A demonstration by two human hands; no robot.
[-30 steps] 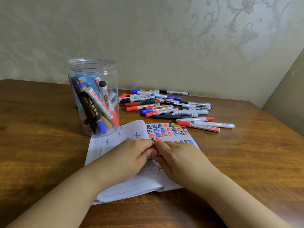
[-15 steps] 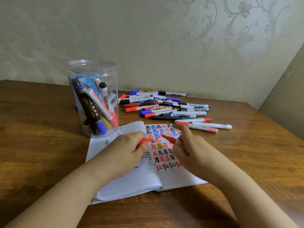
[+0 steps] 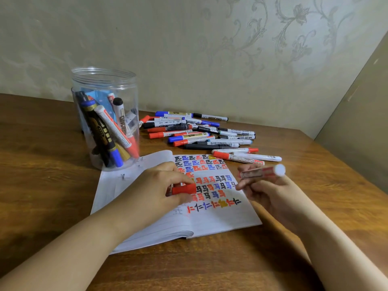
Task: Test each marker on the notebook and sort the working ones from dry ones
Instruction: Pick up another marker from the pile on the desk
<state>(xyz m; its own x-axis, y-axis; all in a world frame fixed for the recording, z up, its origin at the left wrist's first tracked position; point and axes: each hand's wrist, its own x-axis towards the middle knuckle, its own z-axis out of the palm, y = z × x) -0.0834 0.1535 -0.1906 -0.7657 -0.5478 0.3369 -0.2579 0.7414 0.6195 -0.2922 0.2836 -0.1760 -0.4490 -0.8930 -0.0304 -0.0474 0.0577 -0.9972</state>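
Observation:
An open notebook [image 3: 212, 219] lies on the wooden table, its right page filled with rows of red, blue, black and yellow test marks. My left hand [image 3: 159, 185] rests on the page and pinches a red marker cap [image 3: 184, 189]. My right hand [image 3: 264, 192] holds the uncapped red marker [image 3: 262, 172] above the page's right edge, white end pointing right. A clear plastic jar [image 3: 105, 80] with several markers stands left of the notebook. A pile of markers [image 3: 201, 133] lies on the table behind the notebook.
The wooden table [image 3: 42, 175] runs to a patterned wall at the back. Its right edge [image 3: 344, 162] slants toward the lower right, beside a plain beige surface.
My hands were together over the page pulling the cap off. They have since parted: the left keeps the cap, the right has swung the marker out to the right.

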